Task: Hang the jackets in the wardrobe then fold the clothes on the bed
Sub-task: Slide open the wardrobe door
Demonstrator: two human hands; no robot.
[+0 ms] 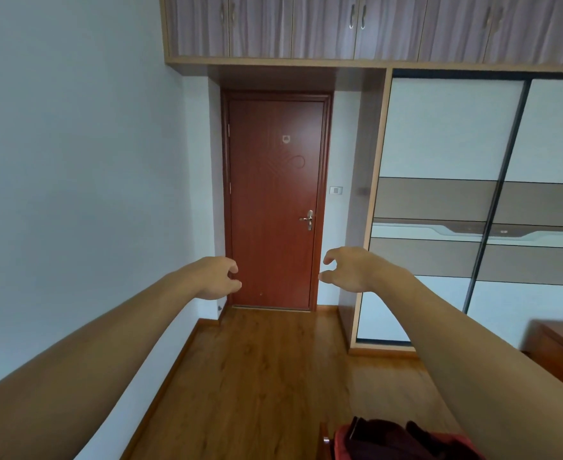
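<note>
**Reaching forward with nothing in hand yet**

Both bare arms are stretching out toward the middle of the frame. The left hand is hanging in the air with its fingers loosely curled around nothing. The right hand is doing the same, its thumb and fingers clawed and apart. Behind them a red-brown door is standing closed.

The wardrobe is filling the right of the frame, and its 2 sliding panels are looking closed. A red and dark garment, likely 1 of the jackets, is lying bunched at the bottom edge, right of centre. What it is resting on is cut off. The bed is not showing here.

The hanging step is probably only beginning. To do it well, the person is better off turning right and sliding a wardrobe panel open with 1 hand first, since a closed panel is awkward with full arms. The garment is then worth lifting by the collar or shoulders, so it is falling straight and is ready for a hanger.
</note>
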